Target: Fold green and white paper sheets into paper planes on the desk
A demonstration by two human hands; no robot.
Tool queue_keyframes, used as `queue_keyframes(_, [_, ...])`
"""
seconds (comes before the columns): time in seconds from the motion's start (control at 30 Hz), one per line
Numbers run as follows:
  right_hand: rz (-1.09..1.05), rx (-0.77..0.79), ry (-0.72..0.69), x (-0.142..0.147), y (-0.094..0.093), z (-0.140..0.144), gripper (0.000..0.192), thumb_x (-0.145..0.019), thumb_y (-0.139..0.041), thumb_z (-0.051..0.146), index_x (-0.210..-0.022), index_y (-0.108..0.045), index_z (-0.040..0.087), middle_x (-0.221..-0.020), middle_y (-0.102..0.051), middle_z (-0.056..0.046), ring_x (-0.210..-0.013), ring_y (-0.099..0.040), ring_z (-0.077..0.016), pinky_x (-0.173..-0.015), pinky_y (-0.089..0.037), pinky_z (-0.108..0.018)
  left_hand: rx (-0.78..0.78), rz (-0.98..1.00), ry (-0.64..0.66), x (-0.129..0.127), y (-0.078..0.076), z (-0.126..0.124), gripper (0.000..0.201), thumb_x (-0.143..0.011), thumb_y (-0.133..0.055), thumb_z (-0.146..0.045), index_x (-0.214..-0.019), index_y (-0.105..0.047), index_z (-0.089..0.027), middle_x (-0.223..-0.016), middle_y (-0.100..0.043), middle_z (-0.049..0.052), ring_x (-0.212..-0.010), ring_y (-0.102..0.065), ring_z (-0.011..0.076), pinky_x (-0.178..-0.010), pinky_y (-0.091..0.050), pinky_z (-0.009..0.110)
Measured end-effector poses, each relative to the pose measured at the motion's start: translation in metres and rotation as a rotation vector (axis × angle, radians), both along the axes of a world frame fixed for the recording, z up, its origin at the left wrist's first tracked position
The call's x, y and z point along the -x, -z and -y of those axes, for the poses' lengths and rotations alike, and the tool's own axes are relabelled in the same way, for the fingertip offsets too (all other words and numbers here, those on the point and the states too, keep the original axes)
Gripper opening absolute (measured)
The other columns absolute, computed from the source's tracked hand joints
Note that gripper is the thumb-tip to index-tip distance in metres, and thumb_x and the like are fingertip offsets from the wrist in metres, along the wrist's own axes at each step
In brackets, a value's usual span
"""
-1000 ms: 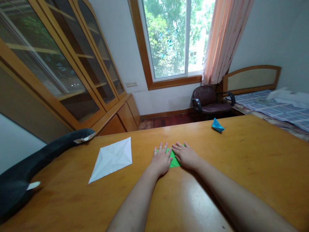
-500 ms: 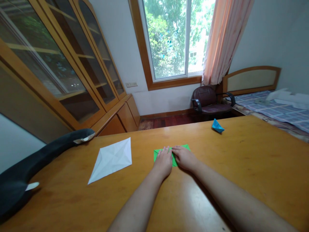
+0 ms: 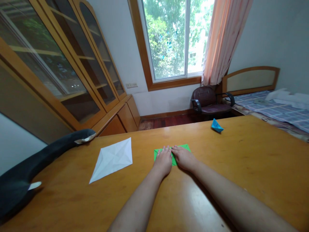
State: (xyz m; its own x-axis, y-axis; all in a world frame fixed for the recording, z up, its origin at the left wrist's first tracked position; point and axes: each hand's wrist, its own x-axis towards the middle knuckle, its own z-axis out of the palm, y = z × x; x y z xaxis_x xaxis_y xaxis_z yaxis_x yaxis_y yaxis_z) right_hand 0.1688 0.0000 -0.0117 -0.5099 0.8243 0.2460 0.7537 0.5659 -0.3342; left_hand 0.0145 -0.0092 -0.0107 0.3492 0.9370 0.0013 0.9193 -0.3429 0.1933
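A folded sheet of green paper (image 3: 174, 160) lies flat on the wooden table (image 3: 229, 161), its upper corners showing diagonal creases. My left hand (image 3: 164, 160) rests on its left half with fingers stretched out. On the right half lies my right hand (image 3: 182, 156), palm down and fingers extended toward the left. The fingertips of both hands nearly meet at the paper's upper middle. Much of the sheet is hidden beneath the hands. To the left is a creased white sheet of paper (image 3: 113, 159), and a blue paper boat (image 3: 216, 126) stands near the far edge.
A dark, curved object with white patches (image 3: 43, 158) lies along the table's left side. Past the far edge are a maroon armchair (image 3: 207, 100), a bed (image 3: 285, 106) and a glass-fronted cabinet (image 3: 79, 64). A window (image 3: 166, 42) with a pink curtain (image 3: 223, 38) is behind.
The camera view has shifted very slightly. Both hands stay pressed on the green paper in nearly the same place.
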Motion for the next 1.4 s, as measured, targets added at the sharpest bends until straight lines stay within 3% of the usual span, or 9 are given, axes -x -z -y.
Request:
queue_keyframes(0.3, [0.143, 0.113, 0.250, 0.000, -0.007, 0.005, 0.054, -0.087, -0.043, 0.021, -0.136, -0.050, -0.002, -0.144, -0.044, -0.022, -0.135, -0.041, -0.0272, -0.114, -0.025, -0.037, 0.006, -0.043, -0.018, 0.000, -0.001, 0.000, 0.051, -0.096, -0.029, -0.029, -0.143, -0.042, -0.015, -0.154, -0.033, 0.008, -0.143, -0.028, 0.0258, -0.117, -0.025, 0.047])
queue_keyframes(0.5, [0.180, 0.183, 0.326, -0.001, -0.005, 0.007, 0.064, -0.089, -0.039, 0.033, -0.144, -0.038, 0.000, -0.152, -0.032, -0.019, -0.142, -0.028, -0.0306, -0.116, -0.020, -0.044, -0.005, -0.124, -0.197, 0.000, -0.002, 0.002, 0.067, -0.093, -0.034, -0.045, -0.145, -0.035, -0.003, -0.154, -0.029, 0.019, -0.142, -0.027, 0.0322, -0.115, -0.026, 0.046])
queue_keyframes(0.63, [0.182, 0.180, 0.315, -0.003, -0.002, 0.006, 0.064, -0.090, -0.037, 0.035, -0.144, -0.038, 0.001, -0.152, -0.032, -0.019, -0.142, -0.028, -0.0306, -0.116, -0.020, -0.046, 0.012, -0.129, -0.333, 0.004, -0.007, 0.006, 0.080, -0.089, -0.036, -0.058, -0.144, -0.035, -0.001, -0.153, -0.027, 0.024, -0.141, -0.027, 0.0374, -0.113, -0.026, 0.050])
queue_keyframes(0.83, [0.159, 0.159, 0.296, -0.006, 0.000, 0.004, 0.062, -0.090, -0.040, 0.035, -0.143, -0.042, 0.002, -0.151, -0.034, -0.020, -0.140, -0.030, -0.0322, -0.115, -0.021, -0.049, 0.008, -0.123, -0.454, 0.011, -0.017, 0.008, 0.103, -0.074, -0.046, -0.076, -0.139, -0.042, 0.004, -0.147, -0.032, 0.034, -0.139, -0.020, 0.0510, -0.112, -0.014, 0.061])
queue_keyframes(1.03, [0.141, 0.175, 0.270, -0.008, -0.006, 0.004, 0.062, -0.089, -0.044, 0.034, -0.143, -0.041, 0.003, -0.150, -0.035, -0.022, -0.140, -0.031, -0.0339, -0.114, -0.019, -0.052, -0.056, -0.130, -0.464, 0.024, -0.024, 0.002, 0.104, -0.068, -0.049, -0.082, -0.131, -0.053, 0.000, -0.145, -0.035, 0.034, -0.137, -0.022, 0.0528, -0.108, -0.019, 0.064])
queue_keyframes(1.13, [0.142, 0.184, 0.270, -0.008, -0.008, 0.004, 0.062, -0.089, -0.045, 0.034, -0.143, -0.041, 0.005, -0.150, -0.035, -0.021, -0.140, -0.031, -0.0340, -0.114, -0.019, -0.052, -0.094, -0.116, -0.485, 0.036, -0.030, -0.004, 0.090, -0.078, -0.052, -0.068, -0.133, -0.049, 0.004, -0.148, -0.030, 0.033, -0.140, -0.018, 0.0495, -0.110, -0.021, 0.061])
queue_keyframes(1.2, [0.139, 0.182, 0.269, -0.008, -0.008, 0.005, 0.062, -0.088, -0.045, 0.033, -0.143, -0.041, 0.005, -0.150, -0.036, -0.021, -0.139, -0.032, -0.0341, -0.114, -0.019, -0.053, -0.154, -0.097, -0.415, 0.042, -0.032, -0.008, 0.069, -0.086, -0.052, -0.048, -0.133, -0.049, 0.001, -0.151, -0.030, 0.028, -0.142, -0.019, 0.0438, -0.113, -0.022, 0.056])
queue_keyframes(1.27, [0.128, 0.172, 0.269, -0.009, -0.008, 0.005, 0.061, -0.088, -0.046, 0.032, -0.143, -0.042, 0.006, -0.149, -0.037, -0.021, -0.138, -0.033, -0.0344, -0.113, -0.019, -0.055, -0.185, -0.037, -0.262, 0.045, -0.033, -0.010, 0.053, -0.087, -0.053, -0.031, -0.133, -0.053, -0.004, -0.150, -0.037, 0.021, -0.141, -0.027, 0.0360, -0.115, -0.024, 0.049])
queue_keyframes(1.4, [0.093, 0.099, 0.234, -0.011, -0.012, 0.005, 0.054, -0.085, -0.052, 0.029, -0.136, -0.050, 0.011, -0.144, -0.046, -0.020, -0.132, -0.042, -0.0327, -0.112, -0.019, -0.056, -0.082, 0.200, 0.076, 0.047, -0.025, -0.011, 0.048, -0.080, -0.062, -0.022, -0.127, -0.060, -0.016, -0.137, -0.056, 0.011, -0.127, -0.049, 0.0241, -0.112, -0.034, 0.037])
